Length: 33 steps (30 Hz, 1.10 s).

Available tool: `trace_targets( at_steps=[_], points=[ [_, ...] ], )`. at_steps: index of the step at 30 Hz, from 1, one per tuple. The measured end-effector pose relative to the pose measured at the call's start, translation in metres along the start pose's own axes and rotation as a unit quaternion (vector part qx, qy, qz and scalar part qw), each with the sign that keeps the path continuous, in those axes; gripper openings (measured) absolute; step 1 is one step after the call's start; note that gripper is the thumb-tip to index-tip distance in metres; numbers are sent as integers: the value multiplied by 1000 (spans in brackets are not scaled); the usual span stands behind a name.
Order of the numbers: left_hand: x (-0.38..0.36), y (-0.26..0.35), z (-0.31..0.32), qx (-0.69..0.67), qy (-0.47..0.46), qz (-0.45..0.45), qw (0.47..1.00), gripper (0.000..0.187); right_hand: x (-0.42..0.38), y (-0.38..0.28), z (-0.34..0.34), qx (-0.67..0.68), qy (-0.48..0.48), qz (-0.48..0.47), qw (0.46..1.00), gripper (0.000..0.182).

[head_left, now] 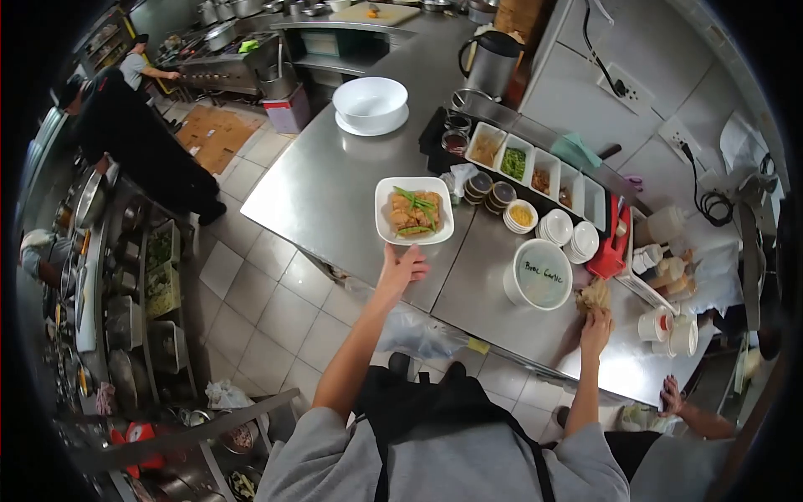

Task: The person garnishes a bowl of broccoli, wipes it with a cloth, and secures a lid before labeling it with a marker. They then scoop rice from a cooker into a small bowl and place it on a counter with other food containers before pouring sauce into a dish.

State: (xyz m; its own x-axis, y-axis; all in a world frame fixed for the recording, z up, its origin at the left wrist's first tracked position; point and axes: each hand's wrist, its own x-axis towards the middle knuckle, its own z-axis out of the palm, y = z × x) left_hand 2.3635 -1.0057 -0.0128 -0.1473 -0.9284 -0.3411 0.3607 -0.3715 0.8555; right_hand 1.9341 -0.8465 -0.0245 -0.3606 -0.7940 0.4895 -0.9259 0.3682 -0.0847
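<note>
The square bowl (pixel 447 211) lay just beyond the loosely spread left hand (pixel 403 268), far and left of the right hand (pixel 595 328), which clutched a crumpled cloth (pixel 594 295).

Black handwriting (pixel 544 269), apparently "Brac Garlic", on the lid (pixel 544 289) of a white tub (pixel 512 289)

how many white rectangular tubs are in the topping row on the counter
5, side by side: first tub with tan bits, second tub with chopped greens, third tub with brown bits, fourth tub beside it, fifth tub at the right end. None looks hidden.
</note>
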Motion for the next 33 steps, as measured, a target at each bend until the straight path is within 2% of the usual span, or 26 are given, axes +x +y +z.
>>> trace_targets(
  at_steps=[1,3,4,6,10,12,13,15,16,18,19,21,22,24,25,26,28,29,30,31,32,33],
  points=[
    [5,0,15,-1,-7,-6,1000,64,0,-4,-5,-8,-1,5,1000,19],
    [9,-1,39,-66,86,-2,994,62,-11,-20,-15,40,-96,50,993,14],
    [16,-5,41,-67,79,-4,995,62,-21,-33,-18,58,-86,70,992,14],
    [26,-15,41,-112,115,65,985,66,-38,-69,-37,65,-131,48,988,15],
    [30,-3,1,-71,93,85,990,57,-78,-142,-40,168,-131,-81,974,12],
    [26,10,-33,39,48,49,997,42,-77,-190,-46,257,-153,-105,949,12],
    [23,18,-47,41,52,49,997,42,-71,-211,-43,308,-167,-105,931,11],
    [16,36,-72,240,45,87,966,28,-50,-247,-31,322,-165,-112,926,13],
    [15,43,-82,243,50,91,964,28,-35,-262,-20,329,-143,-107,927,14],
    [18,52,-101,363,7,86,928,27,-1,-288,6,353,-107,-97,925,17],
    [27,48,-113,416,-3,125,901,28,19,-299,18,368,-94,-92,921,18],
    [18,67,-107,464,-20,112,878,26,58,-325,33,374,-98,-61,920,19],
    [15,73,-102,508,-39,94,855,25,77,-337,46,407,-115,-79,903,19],
    [21,73,-101,511,-51,82,854,25,109,-360,59,451,-178,-132,864,18],
    [27,69,-103,525,-64,125,839,26,120,-373,58,460,-224,-167,842,17],
    [32,63,-105,537,-78,167,823,27,127,-384,56,460,-225,-166,842,17],
    [36,65,-101,527,-81,144,834,26,135,-404,54,525,-459,-129,705,12],
    [40,64,-101,540,-85,163,822,26,134,-410,53,523,-463,-129,704,12],
    [39,66,-100,552,-88,181,809,25,132,-415,54,536,-460,-169,687,10],
    [39,68,-98,552,-85,178,810,25,130,-420,55,550,-456,-210,668,10],
    [38,70,-97,543,-85,161,820,24,129,-422,56,549,-460,-211,666,10],
    [36,71,-96,535,-85,142,829,23,128,-424,55,517,-405,-265,706,12]
  ],
)
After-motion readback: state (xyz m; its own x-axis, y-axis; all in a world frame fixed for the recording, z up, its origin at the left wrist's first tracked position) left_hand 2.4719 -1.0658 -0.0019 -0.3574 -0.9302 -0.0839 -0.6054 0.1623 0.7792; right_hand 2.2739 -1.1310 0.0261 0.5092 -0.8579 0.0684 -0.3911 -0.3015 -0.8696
